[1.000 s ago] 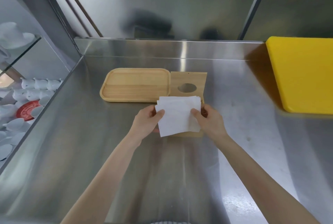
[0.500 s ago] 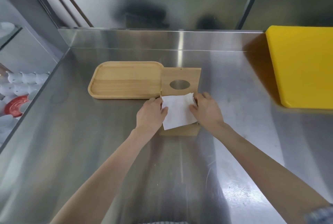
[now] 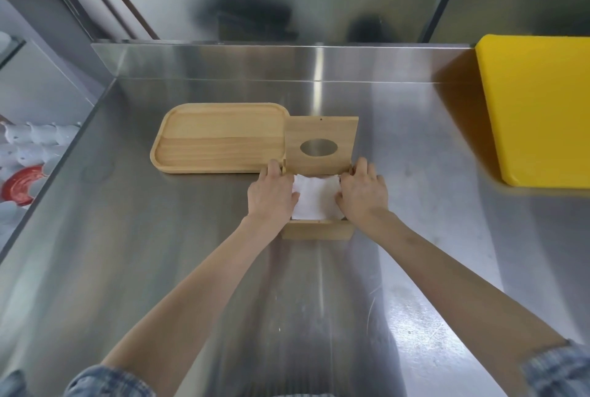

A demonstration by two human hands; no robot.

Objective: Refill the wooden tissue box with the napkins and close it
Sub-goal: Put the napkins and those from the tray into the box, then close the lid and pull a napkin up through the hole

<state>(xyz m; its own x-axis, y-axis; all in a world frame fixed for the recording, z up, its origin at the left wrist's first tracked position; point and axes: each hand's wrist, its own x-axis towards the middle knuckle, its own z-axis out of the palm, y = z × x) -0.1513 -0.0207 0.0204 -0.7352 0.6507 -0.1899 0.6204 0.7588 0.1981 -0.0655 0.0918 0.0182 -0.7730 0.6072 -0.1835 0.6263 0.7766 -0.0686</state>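
The wooden tissue box (image 3: 318,230) stands open on the steel counter, its front wall facing me. Its lid (image 3: 320,144), with an oval hole, is swung back behind the box. A stack of white napkins (image 3: 316,198) lies inside the box. My left hand (image 3: 271,194) presses on the stack's left edge, fingers reaching to the box's left wall. My right hand (image 3: 362,192) presses on the stack's right edge. Both hands cover the box's side walls.
A shallow wooden tray (image 3: 220,138) lies just left of the lid, touching it. A yellow cutting board (image 3: 539,109) leans at the right. White cups and a red plate (image 3: 20,184) sit on a lower shelf at the far left. A steel backsplash (image 3: 287,61) rises behind.
Both hands have lowered the napkins from above the box down into it. The view has tilted down and moved closer.
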